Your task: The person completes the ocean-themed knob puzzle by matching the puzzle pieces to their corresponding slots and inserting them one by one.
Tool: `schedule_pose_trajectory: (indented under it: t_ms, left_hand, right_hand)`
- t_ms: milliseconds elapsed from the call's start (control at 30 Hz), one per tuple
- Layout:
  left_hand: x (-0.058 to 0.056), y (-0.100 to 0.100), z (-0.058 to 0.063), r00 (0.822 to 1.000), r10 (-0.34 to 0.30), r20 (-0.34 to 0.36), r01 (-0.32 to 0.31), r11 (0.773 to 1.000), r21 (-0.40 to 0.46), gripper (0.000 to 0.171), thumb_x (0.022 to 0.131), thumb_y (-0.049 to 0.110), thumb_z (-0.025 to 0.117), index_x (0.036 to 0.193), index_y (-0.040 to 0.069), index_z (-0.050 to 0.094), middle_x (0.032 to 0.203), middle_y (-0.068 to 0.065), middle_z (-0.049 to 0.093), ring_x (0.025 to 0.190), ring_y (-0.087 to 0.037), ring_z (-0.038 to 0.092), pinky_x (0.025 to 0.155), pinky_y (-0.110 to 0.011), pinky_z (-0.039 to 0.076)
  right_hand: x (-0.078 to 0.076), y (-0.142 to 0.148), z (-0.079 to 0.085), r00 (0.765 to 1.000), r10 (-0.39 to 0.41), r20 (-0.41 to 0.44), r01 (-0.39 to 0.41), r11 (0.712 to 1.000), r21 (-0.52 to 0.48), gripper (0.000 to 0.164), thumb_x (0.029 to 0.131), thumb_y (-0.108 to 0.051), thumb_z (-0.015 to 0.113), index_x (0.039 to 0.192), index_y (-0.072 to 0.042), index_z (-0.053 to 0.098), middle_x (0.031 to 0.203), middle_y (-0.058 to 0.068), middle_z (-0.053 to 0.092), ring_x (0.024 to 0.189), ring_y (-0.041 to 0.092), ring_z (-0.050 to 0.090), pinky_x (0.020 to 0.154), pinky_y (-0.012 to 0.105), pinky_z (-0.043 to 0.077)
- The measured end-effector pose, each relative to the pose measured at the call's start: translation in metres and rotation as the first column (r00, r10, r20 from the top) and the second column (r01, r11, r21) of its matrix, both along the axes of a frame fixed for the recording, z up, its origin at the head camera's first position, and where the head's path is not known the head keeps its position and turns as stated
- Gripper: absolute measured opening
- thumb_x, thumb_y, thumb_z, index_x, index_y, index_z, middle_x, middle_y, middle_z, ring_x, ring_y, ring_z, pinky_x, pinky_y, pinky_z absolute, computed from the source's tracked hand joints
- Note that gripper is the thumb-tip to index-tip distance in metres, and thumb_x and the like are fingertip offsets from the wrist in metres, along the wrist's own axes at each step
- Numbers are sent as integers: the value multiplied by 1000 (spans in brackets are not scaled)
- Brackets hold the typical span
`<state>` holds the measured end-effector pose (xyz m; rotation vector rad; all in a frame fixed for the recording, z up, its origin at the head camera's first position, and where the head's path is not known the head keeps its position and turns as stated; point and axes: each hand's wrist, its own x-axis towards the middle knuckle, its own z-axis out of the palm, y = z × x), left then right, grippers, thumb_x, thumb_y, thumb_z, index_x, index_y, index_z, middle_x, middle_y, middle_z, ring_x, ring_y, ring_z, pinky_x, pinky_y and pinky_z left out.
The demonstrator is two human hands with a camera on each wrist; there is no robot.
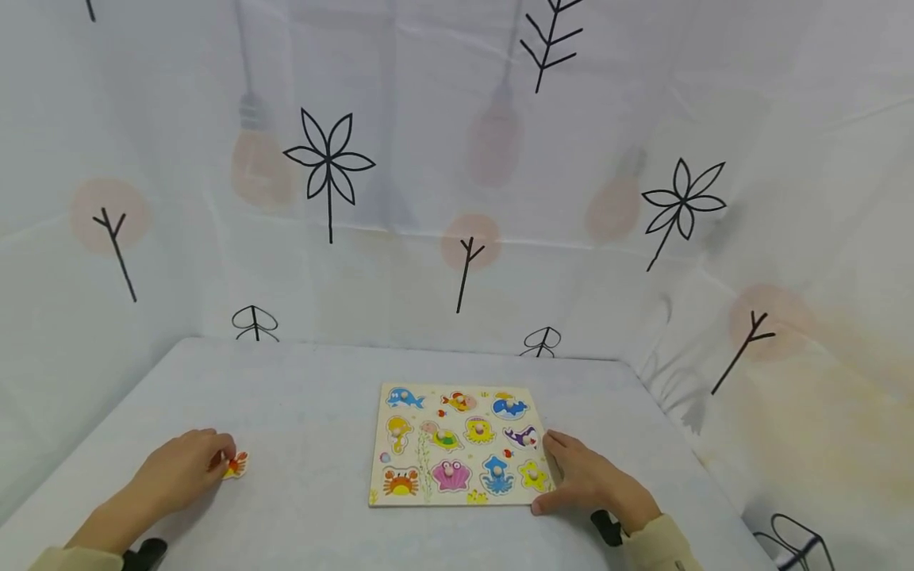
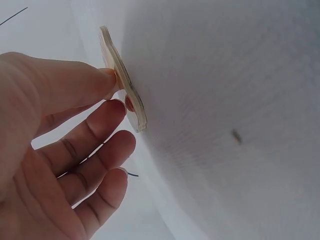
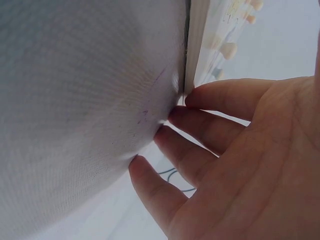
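Note:
At the left of the table, in the head view, my left hand (image 1: 182, 468) pinches a small orange-red wooden puzzle piece (image 1: 236, 465) with a crab-like claw showing. In the left wrist view the piece (image 2: 125, 82) stands edge-on, its knob between thumb and index finger; the other fingers curl loosely below. A wooden sea-animal puzzle board (image 1: 421, 456) lies flat at the middle. My right hand (image 1: 589, 480) rests at its right edge, thumb by the near corner. In the right wrist view, its extended fingertips (image 3: 197, 97) touch the board's side and the tablecloth.
Several knobbed animals, among them a pink shell (image 1: 451, 475) and a yellow starfish (image 1: 533, 475), fill the board. A crab picture (image 1: 401, 481) is at its near left corner. White cloth covers the table (image 1: 300, 396), and a patterned curtain (image 1: 400, 277) hangs behind.

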<state>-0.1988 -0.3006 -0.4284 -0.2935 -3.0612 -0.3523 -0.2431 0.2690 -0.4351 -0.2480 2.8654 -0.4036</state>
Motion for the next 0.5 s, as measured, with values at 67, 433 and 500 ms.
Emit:
schedule_pose_trajectory:
  t_ms: [67,433,500]
  left_hand:
    - [0,0,0,1000,0,4,0,1000,2,7,81,8,68,84,14,65,69,4,48,64,-15,42,58,-32,39]
    - [2,0,-4,1000,-10,-17,10,1000,17,7,80,7,69,83,12,65,69,5,48,64,-14,42,58,-32,39]
    - [2,0,-5,1000,-8,-27,8,1000,16,7,80,7,69,83,12,65,69,5,48,64,-14,42,58,-32,39]
  right_hand:
    - [0,0,0,1000,4,-2,-4,1000,-3,123,49,-70,80,145,-6,38,151,14,32,136,36,31,105,55,29]
    - [1,1,-3,1000,0,-6,0,1000,-1,124,49,-70,80,146,-6,37,151,14,32,136,36,32,105,55,29]
    - [1,0,-3,1000,-1,-10,1,1000,-2,124,49,-70,80,145,-6,37,151,14,32,136,36,32,105,55,29]
